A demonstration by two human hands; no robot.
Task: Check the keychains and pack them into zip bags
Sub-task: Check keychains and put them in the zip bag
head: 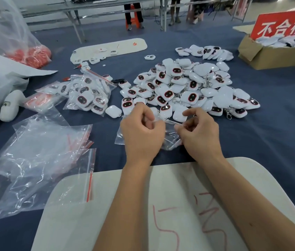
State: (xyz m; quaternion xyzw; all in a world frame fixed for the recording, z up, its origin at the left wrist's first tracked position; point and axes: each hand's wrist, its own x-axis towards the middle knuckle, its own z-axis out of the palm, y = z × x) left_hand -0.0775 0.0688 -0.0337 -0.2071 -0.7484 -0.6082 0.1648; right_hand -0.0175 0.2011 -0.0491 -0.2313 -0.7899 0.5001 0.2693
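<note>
A large heap of white keychains [184, 87] with dark oval faces and metal clips lies on the blue cloth ahead of me. My left hand [141, 133] and my right hand [199, 133] both pinch the top edge of one small clear zip bag [170, 140], which hangs between them just in front of the heap. Whether anything is inside this bag is hard to tell. To the left lie filled zip bags [88, 95] of keychains, and a stack of empty zip bags [40, 160] with red seal strips sits at my near left.
A white board [179, 214] with red writing lies under my forearms. A cardboard box [269, 55] with a red sign stands at the far right. A big plastic sack [3, 42] with red items sits far left. A white tray [110, 48] lies beyond.
</note>
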